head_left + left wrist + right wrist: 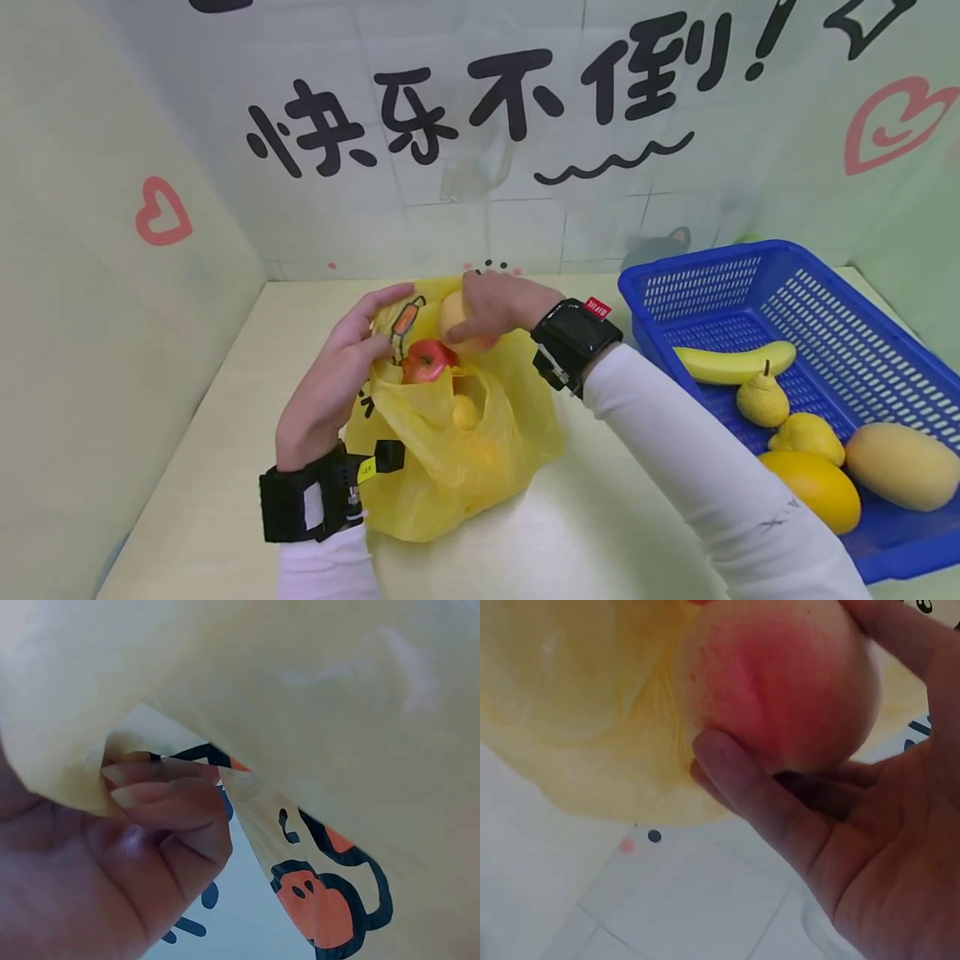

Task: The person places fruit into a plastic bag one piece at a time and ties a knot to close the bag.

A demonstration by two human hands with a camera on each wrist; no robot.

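A yellow plastic bag point(427, 492) stands on the table with its mouth facing up. My left hand point(330, 379) pinches the bag's left rim; in the left wrist view the curled fingers point(172, 802) have the thin film between them. In my right hand point(506, 300) is a pink-and-cream peach point(780, 686), held at the bag's mouth between thumb and fingers. Below the peach, a red apple point(427, 360) shows in the opening. Lower down, a small yellow fruit point(465, 412) is partly covered by the bag, and its kind cannot be told.
To the right sits a blue plastic basket point(862, 308). It holds a banana point(738, 363), a pear point(762, 400), a lumpy yellow fruit point(807, 439), a mango-like orange-yellow fruit point(813, 492) and a large tan oval fruit point(900, 467). A printed wall covering point(450, 225) rises behind the table.
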